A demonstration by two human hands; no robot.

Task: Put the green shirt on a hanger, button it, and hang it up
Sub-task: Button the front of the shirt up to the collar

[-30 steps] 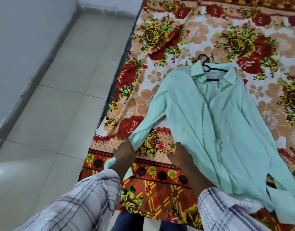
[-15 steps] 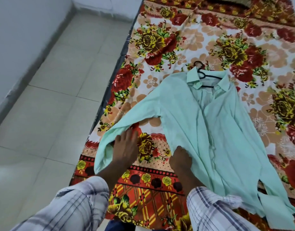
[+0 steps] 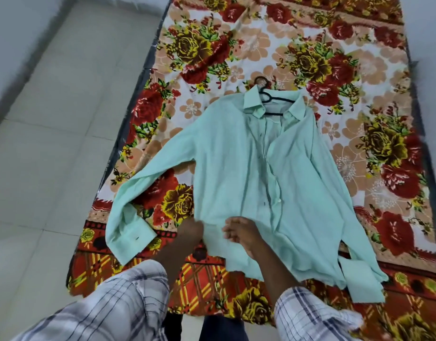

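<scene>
A pale green long-sleeved shirt [image 3: 236, 168] lies front-up on the flowered bed, collar at the far end. A black hanger [image 3: 273, 100] sits inside the collar, its hook poking out onto the sheet. The front placket looks open, at least from the collar to the middle. My left hand [image 3: 191, 231] pinches the left bottom corner of the hem. My right hand [image 3: 239, 232] rests on the hem just beside it, fingers curled on the cloth. The left sleeve lies spread out toward the bed's left edge, its cuff [image 3: 128, 238] near the corner.
The bed is covered with a red, yellow and peach floral sheet [image 3: 335, 57]. A pale tiled floor [image 3: 52, 143] runs along its left side, with a grey wall base beyond. The shirt's right sleeve and cuff [image 3: 364, 281] trail toward the near right edge.
My left hand has let go of the left sleeve and moved right to the hem beside my right hand. The sleeve now lies spread out. The view has shifted back and right.
</scene>
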